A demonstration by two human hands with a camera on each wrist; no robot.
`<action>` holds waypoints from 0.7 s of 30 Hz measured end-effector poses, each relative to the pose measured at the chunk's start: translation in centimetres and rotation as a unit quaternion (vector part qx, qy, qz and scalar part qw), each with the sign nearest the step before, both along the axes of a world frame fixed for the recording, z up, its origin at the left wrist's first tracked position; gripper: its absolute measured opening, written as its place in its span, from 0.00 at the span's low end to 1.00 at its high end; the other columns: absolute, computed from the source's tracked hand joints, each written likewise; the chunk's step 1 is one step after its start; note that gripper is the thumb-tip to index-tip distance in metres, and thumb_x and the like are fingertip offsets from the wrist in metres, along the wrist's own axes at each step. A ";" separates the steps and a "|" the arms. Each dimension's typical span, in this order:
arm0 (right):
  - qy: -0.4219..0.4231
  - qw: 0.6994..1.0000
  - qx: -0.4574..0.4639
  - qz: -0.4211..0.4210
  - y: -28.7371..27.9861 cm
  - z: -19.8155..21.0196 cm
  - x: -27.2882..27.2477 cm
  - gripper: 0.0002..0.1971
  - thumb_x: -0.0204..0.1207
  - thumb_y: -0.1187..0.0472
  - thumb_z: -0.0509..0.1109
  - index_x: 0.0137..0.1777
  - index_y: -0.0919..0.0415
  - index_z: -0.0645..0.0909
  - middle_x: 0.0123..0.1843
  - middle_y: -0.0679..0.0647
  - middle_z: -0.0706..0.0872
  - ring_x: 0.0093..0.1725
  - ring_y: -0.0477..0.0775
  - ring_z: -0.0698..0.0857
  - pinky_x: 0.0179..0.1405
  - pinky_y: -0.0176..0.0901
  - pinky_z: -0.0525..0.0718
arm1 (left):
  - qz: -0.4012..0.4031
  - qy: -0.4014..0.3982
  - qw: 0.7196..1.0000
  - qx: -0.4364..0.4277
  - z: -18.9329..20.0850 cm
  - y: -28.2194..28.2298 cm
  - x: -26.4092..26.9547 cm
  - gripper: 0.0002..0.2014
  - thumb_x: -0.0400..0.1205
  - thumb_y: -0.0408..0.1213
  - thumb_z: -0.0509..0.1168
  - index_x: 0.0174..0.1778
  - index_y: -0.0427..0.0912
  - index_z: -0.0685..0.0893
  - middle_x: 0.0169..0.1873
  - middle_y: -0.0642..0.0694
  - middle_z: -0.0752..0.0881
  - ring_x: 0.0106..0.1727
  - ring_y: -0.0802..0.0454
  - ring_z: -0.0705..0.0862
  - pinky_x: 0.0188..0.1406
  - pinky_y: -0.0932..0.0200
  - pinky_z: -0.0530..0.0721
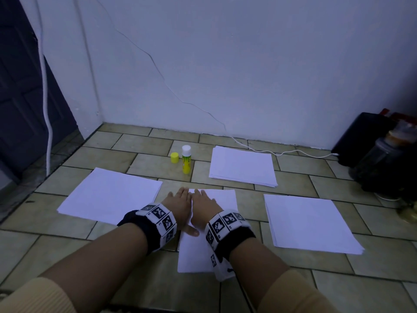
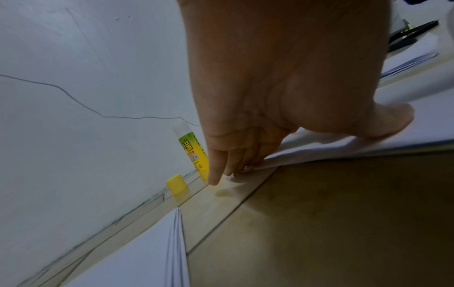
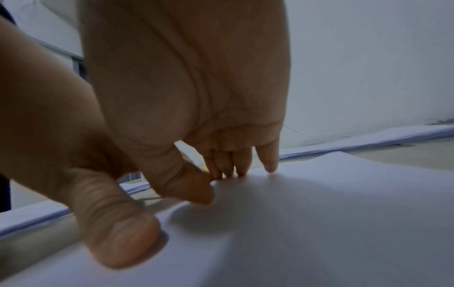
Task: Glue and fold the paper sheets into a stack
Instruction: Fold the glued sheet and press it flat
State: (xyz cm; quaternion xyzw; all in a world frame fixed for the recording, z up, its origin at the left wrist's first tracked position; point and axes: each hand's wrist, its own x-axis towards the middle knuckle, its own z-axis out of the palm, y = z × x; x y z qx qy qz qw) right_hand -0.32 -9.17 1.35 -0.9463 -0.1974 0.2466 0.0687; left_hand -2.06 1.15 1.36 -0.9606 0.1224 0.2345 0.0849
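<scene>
Both hands lie flat, fingers straight, on the folded sheet [image 1: 209, 222] in the middle of the floor: the left hand [image 1: 179, 205] along its left edge, the right hand [image 1: 204, 203] beside it, likely pressing the glued fold down. Three paper piles surround it. Toward the wall stand the open glue stick [image 1: 186, 159] and its cap [image 1: 174, 157], within reach.

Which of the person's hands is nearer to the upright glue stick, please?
Left. The left hand presses the folded sheet with fingertips just short of the glue stick; the right hand lies beside it, further right.
</scene>
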 end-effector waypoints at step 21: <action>-0.003 0.982 -0.008 -0.188 -6.1 1.7 0.9 0.30 0.76 0.53 0.70 0.73 0.64 0.65 0.73 0.61 0.71 0.72 0.61 0.70 0.69 0.51 0.73 | -0.005 -0.032 0.998 -0.045 1.3 2.3 0.2 0.49 0.74 0.74 0.55 0.80 0.38 0.63 0.81 0.44 0.63 0.79 0.47 0.63 0.76 0.46 0.66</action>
